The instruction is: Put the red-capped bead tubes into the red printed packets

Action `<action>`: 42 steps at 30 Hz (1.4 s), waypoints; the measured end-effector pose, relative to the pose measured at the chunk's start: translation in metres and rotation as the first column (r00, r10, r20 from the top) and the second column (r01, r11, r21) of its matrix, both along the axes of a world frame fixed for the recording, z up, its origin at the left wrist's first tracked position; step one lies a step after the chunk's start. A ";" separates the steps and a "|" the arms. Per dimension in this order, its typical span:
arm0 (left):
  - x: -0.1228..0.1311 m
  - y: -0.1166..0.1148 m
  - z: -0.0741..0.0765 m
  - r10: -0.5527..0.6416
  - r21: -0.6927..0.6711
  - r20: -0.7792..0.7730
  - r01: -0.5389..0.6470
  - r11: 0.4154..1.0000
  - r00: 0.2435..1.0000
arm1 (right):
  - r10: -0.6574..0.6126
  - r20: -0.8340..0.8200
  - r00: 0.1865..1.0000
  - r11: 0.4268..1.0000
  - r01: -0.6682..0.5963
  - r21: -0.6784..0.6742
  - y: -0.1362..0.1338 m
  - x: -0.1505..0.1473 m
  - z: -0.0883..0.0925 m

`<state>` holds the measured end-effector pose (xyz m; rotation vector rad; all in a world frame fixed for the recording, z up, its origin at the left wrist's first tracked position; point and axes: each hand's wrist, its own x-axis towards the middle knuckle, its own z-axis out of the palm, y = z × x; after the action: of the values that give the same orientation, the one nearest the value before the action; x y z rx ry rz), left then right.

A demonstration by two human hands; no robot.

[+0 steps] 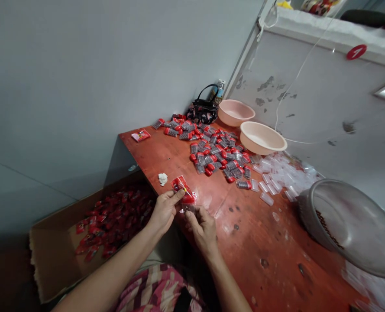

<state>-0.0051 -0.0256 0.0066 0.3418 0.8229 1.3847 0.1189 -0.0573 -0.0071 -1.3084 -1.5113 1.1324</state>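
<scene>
My left hand (166, 208) pinches a small red packet (188, 196) with a clear plastic edge, thumb on top, above the table's near edge. My right hand (203, 227) has its fingers curled at the packet's lower clear end, gripping it there. Just beyond the packet lies a crumpled white lump (162, 179). Farther up the table spreads a heap of small clear cases with dark contents and red caps (211, 151). A flat red packet (140, 135) lies near the left edge.
Below left, a cardboard box (49, 255) holds many red packets. Clear empty plastic cases (276, 173) lie right of the heap. A pink basin (236, 113), a cream basin (263, 138), a black handbag (202, 110) and a bottle (220, 90) stand behind; a grey basin (354, 229) sits right.
</scene>
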 end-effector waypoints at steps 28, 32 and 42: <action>0.002 -0.004 -0.012 -0.228 -0.036 -0.333 0.230 0.973 0.915 | -0.097 -0.049 0.994 0.995 0.096 -0.020 -0.003 0.008 -0.004; 0.010 -0.011 -0.009 -0.289 0.032 -0.212 0.302 0.953 0.934 | -0.067 -0.344 0.936 0.971 -0.017 -0.237 -0.001 0.006 -0.009; 0.005 -0.017 -0.013 -0.290 0.057 -0.092 0.295 0.954 0.953 | -0.173 -0.588 0.790 0.957 -0.008 -0.291 -0.003 0.003 -0.007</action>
<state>0.0002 -0.0421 -0.0064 0.5561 0.7580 1.1284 0.1218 -0.0608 -0.0142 -1.0192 -0.8235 1.5652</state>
